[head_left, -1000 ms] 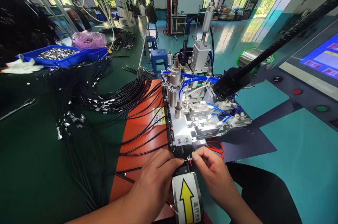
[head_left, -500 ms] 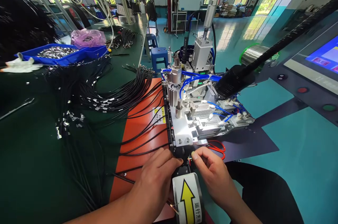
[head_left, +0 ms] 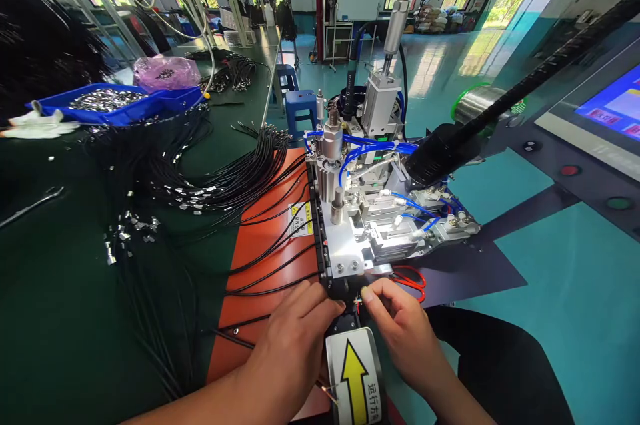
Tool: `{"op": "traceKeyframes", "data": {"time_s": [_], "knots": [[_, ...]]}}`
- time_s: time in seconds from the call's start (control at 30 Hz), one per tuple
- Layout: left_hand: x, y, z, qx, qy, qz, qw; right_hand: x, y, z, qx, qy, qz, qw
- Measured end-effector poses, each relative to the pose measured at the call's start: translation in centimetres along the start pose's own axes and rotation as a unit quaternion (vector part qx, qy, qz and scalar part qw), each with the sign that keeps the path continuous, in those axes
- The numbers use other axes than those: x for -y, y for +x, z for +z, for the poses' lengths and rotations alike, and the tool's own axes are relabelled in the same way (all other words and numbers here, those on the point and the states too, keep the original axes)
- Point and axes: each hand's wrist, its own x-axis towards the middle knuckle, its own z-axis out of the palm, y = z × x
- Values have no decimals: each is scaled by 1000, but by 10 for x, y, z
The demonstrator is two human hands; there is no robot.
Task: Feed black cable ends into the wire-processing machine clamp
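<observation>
My left hand (head_left: 297, 331) is closed over the front of the machine's track, its thumb and forefinger close to the track's end. Black cables (head_left: 239, 337) run under this hand, and its fingers hide most of the grip. Stripped wire ends (head_left: 327, 388) stick out below its palm. Facing it from the right, my right hand (head_left: 403, 325) pinches at thin coloured wires (head_left: 358, 302) between thumb and forefinger. The fingertips partly cover these wires. Just beyond both hands stands the metal machine (head_left: 345, 255) with its cylinders. Near me is a guard with a yellow arrow (head_left: 355, 371).
Several black cables lie across the orange board (head_left: 270, 255) into the track. A cable bundle (head_left: 260, 158) and loose metal connectors (head_left: 133, 228) lie on the green table. Blue trays (head_left: 120, 105) stand farther back. A control panel (head_left: 595, 171) and solder spool (head_left: 483, 105) are at right.
The view has shifted very slightly. Both hands keep almost the same place and grip.
</observation>
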Motion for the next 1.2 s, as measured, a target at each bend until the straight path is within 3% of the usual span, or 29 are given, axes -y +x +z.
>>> {"op": "traceKeyframes", "data": {"time_s": [0.73, 0.97, 1.2], "knots": [[-1, 3, -3, 18, 4, 14, 1000, -5, 1, 0, -10, 0, -16, 1000], [0, 2, -1, 26, 14, 14, 999, -10, -7, -7, -57, -10, -94, 994], [0, 1, -2, 30, 13, 14, 999, -10, -10, -9, -47, -19, -96, 994]]}}
